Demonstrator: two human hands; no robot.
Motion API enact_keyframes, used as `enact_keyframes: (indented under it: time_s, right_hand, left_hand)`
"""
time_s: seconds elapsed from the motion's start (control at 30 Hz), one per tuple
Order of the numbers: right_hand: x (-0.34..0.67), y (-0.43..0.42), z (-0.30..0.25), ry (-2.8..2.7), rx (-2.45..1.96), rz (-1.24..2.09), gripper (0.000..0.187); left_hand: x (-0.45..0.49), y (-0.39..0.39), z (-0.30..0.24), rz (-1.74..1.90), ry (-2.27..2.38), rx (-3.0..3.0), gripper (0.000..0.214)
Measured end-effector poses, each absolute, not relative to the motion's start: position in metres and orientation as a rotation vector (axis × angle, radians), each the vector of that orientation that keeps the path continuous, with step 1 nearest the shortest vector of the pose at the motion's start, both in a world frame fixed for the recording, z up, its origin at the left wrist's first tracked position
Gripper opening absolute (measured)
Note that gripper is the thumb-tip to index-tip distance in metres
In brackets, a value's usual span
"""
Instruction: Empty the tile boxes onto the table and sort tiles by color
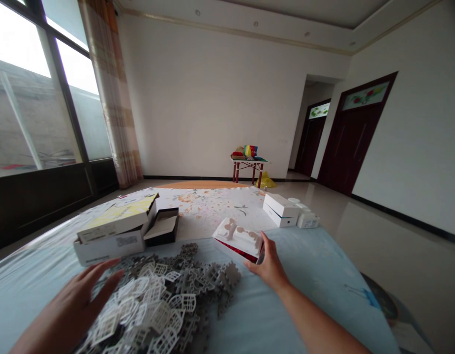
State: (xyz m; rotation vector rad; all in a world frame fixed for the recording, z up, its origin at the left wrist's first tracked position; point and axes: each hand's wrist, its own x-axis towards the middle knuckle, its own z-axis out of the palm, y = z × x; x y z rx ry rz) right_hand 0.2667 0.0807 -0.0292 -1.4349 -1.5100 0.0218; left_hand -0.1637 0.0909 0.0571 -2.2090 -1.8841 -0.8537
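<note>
My right hand (267, 265) grips the near right end of an open white box (230, 250), thumb on the near side. A white moulded tray (240, 236) lies tilted in the box, with something red showing beneath it. My left hand (79, 300) hovers over the left side of a heap of plastic pieces, fingers stretched and apart, holding nothing. White lattice window-like pieces (153, 309) lie at the front of that heap. Grey pieces with toothed edges (205, 278) spread behind and to the right of them.
A white and yellow box (112, 226) and a small black tray (163, 226) stand at the left. Another white box (281, 210) and white containers (306, 216) are at the right. A blue cloth (316, 275) covers the near table. A small side table (247, 162) stands by the wall.
</note>
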Motion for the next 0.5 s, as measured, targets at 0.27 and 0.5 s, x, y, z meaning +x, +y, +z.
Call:
enact_keyframes:
  time_s: [0.27,0.5]
  right_hand:
    - [0.260,0.064,-0.006,-1.546,-1.306,0.123,0.093]
    - [0.260,0.049,0.014,-1.609,-1.254,0.275,0.097]
  left_hand:
    - [0.005,0.110,0.116,-0.695,-1.314,-2.836,0.062]
    - [0.043,0.145,0.117,-0.434,-1.205,-2.991,0.098]
